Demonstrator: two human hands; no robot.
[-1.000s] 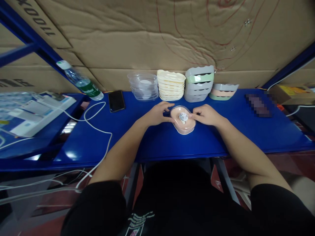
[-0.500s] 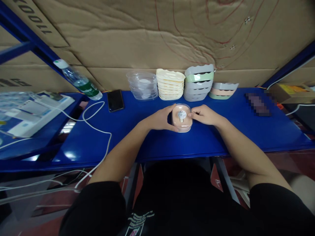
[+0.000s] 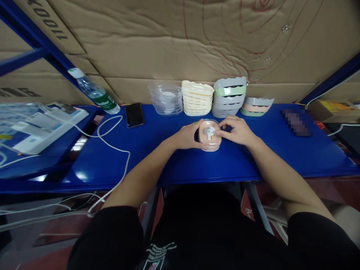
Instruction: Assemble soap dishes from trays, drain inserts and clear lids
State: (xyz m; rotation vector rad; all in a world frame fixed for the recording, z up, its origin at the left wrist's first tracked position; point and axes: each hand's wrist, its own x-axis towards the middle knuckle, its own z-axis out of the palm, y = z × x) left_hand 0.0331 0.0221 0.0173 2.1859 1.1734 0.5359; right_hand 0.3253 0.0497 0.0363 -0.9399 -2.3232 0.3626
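A small pink plastic box [image 3: 208,144] with a clear lid sits on the blue table in front of me. Near the middle of its lid is a round white sticker [image 3: 209,131] with print too small to read. My left hand [image 3: 188,136] is closed around the box's left side, thumb low at the near corner and fingers at the far one. From the right, my right hand [image 3: 236,129] grips the box's edge: its thumb lies on the lid beside the sticker, and the index finger touches the far right corner. The other right fingers are curled and partly hidden.
Along the cardboard wall stand stacked clear lids [image 3: 166,99], cream trays [image 3: 197,98], grey and green trays [image 3: 229,98] and a short mixed stack [image 3: 257,106]. Left are a phone [image 3: 135,114], a water bottle [image 3: 98,95] and a white cable [image 3: 128,159]. A blurred-out item [image 3: 296,122] lies right.
My right index finger has lifted off the thumb and spread to the box's far corner. The thumb stays near the sticker. The whole view has shifted slightly; my left hand keeps its grip.
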